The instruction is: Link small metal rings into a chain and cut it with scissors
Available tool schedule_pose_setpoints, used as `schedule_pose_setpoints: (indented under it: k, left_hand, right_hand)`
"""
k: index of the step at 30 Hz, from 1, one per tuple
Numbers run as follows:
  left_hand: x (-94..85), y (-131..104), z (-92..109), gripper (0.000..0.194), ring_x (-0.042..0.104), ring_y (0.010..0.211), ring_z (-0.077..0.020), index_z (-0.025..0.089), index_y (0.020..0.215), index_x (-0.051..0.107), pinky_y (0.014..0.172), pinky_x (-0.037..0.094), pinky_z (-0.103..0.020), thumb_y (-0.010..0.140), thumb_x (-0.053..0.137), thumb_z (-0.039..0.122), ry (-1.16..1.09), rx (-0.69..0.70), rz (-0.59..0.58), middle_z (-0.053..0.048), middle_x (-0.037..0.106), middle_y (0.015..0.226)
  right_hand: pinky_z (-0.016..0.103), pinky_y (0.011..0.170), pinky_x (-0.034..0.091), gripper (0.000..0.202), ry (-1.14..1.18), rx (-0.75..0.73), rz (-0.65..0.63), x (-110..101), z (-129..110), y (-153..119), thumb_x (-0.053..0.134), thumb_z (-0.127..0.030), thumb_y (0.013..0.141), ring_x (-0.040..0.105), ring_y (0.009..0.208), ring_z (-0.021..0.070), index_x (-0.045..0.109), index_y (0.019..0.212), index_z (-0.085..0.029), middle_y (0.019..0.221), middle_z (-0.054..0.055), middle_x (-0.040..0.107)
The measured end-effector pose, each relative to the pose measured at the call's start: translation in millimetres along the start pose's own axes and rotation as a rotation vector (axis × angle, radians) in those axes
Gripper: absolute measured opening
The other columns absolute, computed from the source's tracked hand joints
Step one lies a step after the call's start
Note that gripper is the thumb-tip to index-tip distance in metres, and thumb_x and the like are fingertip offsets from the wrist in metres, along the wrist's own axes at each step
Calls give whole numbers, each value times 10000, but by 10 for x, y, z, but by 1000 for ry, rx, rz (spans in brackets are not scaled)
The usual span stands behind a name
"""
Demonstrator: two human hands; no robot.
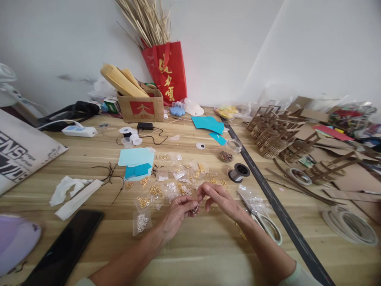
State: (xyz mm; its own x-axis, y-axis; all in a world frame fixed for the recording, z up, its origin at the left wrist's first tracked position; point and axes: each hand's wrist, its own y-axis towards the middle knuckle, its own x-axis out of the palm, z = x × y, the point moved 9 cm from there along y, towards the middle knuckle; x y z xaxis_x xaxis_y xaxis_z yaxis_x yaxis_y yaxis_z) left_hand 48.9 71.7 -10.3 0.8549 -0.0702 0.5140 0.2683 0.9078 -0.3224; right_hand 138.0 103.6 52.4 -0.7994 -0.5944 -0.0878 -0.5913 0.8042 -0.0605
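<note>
Near the table's middle, my left hand point(177, 212) pinches a small silvery chain-like piece point(195, 209) between thumb and fingers. Its exact kind is too small to tell. Just right of it, my right hand point(218, 198) has thumb and forefinger closed close above the piece; what they hold, if anything, cannot be made out. Around both hands lie small bags of gold and silver jewelry findings point(155, 190). A bag of silver rings point(142, 222) is left of my left wrist, and scissors point(268, 226) lie beside my right forearm.
A wire spool point(239, 173) and a dish of brown beads point(226, 156) stand to the right. Blue sheets point(138, 163) lie at left, a black phone point(65, 246) at front left. Bamboo-like woven frames point(268, 131) and tape rolls point(349, 226) crowd the right side.
</note>
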Motion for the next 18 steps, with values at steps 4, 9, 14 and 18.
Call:
schedule_pose_setpoints:
  k: [4,9,14,18]
  left_hand:
    - [-22,53,-45,263,538,593,-120,137,644,671,605,385,-257,586,812,351,12,-5,-11,-13,613,604]
    - [-35,65,-21,265,527,588,-120,132,638,672,607,383,-259,597,802,359,59,35,8,-10,600,593]
    - [-63,59,4,269,505,575,-115,128,655,673,595,366,-257,602,785,366,94,66,30,-3,571,583]
    - [-84,57,23,235,496,573,-117,128,646,660,594,358,-259,649,745,346,117,96,21,-3,563,570]
  right_hand:
    - [201,547,503,439,-1,-5,7,-18,-25,-2,424,-524,913,577,752,140,627,844,-140,793,51,580]
    - [218,569,501,435,-25,-6,-1,-21,-31,21,409,-512,921,586,743,144,617,820,-143,787,52,596]
    - [204,538,440,179,-232,-24,-2,-28,29,31,578,-343,857,543,629,109,591,852,-165,729,1,594]
    - [205,544,427,20,-456,-143,-14,25,-43,13,572,-195,830,532,621,107,569,828,-175,736,-2,586]
